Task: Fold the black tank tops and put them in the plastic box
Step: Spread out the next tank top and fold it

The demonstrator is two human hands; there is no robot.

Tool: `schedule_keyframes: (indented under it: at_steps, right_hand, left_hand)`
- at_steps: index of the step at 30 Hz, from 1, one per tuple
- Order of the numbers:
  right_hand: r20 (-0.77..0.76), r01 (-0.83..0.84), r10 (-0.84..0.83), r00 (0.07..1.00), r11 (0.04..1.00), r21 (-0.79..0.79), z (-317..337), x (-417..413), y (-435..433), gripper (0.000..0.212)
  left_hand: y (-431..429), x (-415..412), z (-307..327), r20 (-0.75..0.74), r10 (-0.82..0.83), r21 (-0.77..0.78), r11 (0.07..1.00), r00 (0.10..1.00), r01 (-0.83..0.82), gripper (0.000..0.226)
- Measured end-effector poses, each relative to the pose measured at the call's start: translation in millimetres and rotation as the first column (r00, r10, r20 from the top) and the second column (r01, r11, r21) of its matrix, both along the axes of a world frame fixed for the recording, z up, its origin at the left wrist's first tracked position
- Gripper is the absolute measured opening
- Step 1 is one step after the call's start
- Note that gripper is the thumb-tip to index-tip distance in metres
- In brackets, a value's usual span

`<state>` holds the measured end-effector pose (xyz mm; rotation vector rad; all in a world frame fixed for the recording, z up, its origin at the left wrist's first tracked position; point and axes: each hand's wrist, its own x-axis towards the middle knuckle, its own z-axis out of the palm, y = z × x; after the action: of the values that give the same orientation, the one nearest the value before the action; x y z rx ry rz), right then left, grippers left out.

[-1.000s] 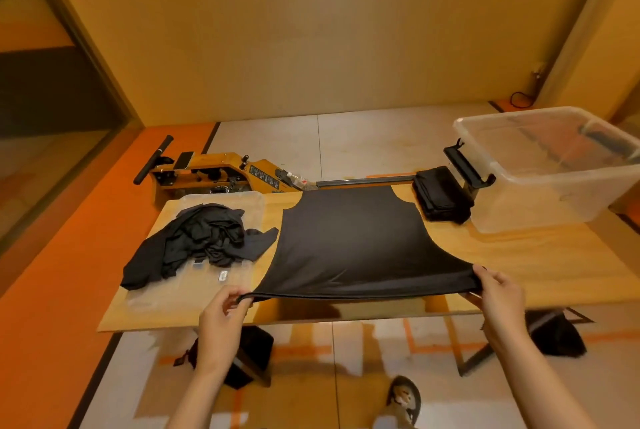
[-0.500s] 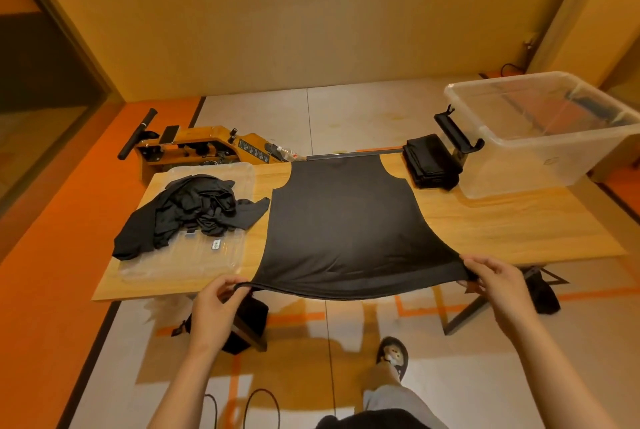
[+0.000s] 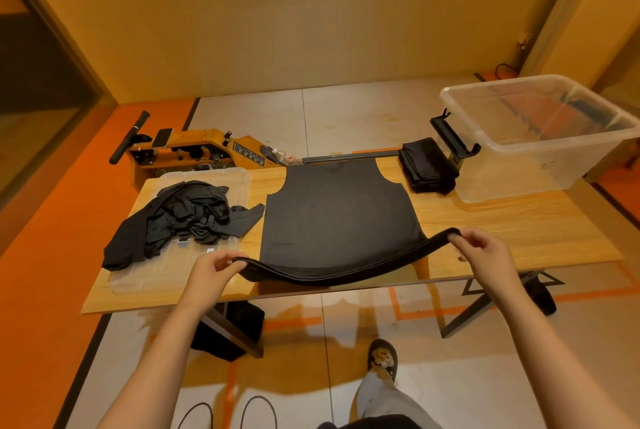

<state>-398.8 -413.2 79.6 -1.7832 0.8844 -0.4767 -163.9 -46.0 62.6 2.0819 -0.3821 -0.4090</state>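
1. A black tank top [image 3: 339,217] lies spread flat mid-table, its near hem lifted off the wooden table [image 3: 519,224].
2. The left hand [image 3: 213,271] pinches the hem's left corner, and the right hand [image 3: 483,248] pinches its right corner (the cloth sags between them).
3. The clear plastic box [image 3: 519,172] stands at the far right, with a folded black stack [image 3: 427,167] just beside it.
4. A crumpled black pile [image 3: 173,220] lies on a clear lid [image 3: 239,177] at the left.
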Motion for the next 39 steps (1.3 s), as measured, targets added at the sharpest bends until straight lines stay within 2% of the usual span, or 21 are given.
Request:
schedule_keyframes:
  at_steps: [2, 8, 11, 19, 31, 39]
  right_hand:
    - [0.043, 0.016, -0.014, 0.999, 0.998, -0.054, 3, 4, -5, 0.008]
    - [0.222, 0.014, -0.01, 0.975, 1.0, -0.014, 18, 13, -10, 0.015]
    - [0.264, -0.001, 0.002, 0.965, 1.0, -0.004, 22, 17, -10, 0.016]
    - [0.233, -0.011, 0.013, 0.972, 1.0, -0.01, 15, 1, 6, 0.015]
    - [0.145, 0.048, -0.049, 0.988, 0.999, 0.007, -7, -32, 27, 0.013]
    - [0.127, 0.063, -0.072, 0.989, 0.995, 0.077, -16, -17, 14, 0.015]
  left_hand:
    - [-3, 5, 6, 0.017, 0.0, -0.007, 1.0, 1.0, 0.001, 0.012]
    - [-13, 10, 30, 0.056, 0.078, -0.08, 0.994, 0.995, -0.073, 0.009]
    - [-12, 7, 34, 0.096, 0.111, -0.09, 0.991, 0.989, -0.103, 0.008]
    - [5, -7, 26, 0.068, 0.16, -0.119, 0.981, 0.985, -0.151, 0.011]
    - [43, -23, 5, -0.18, 0.146, -0.137, 0.976, 0.973, -0.172, 0.011]
    - [25, -4, 6, -0.175, 0.155, -0.152, 0.972, 0.972, -0.182, 0.008]
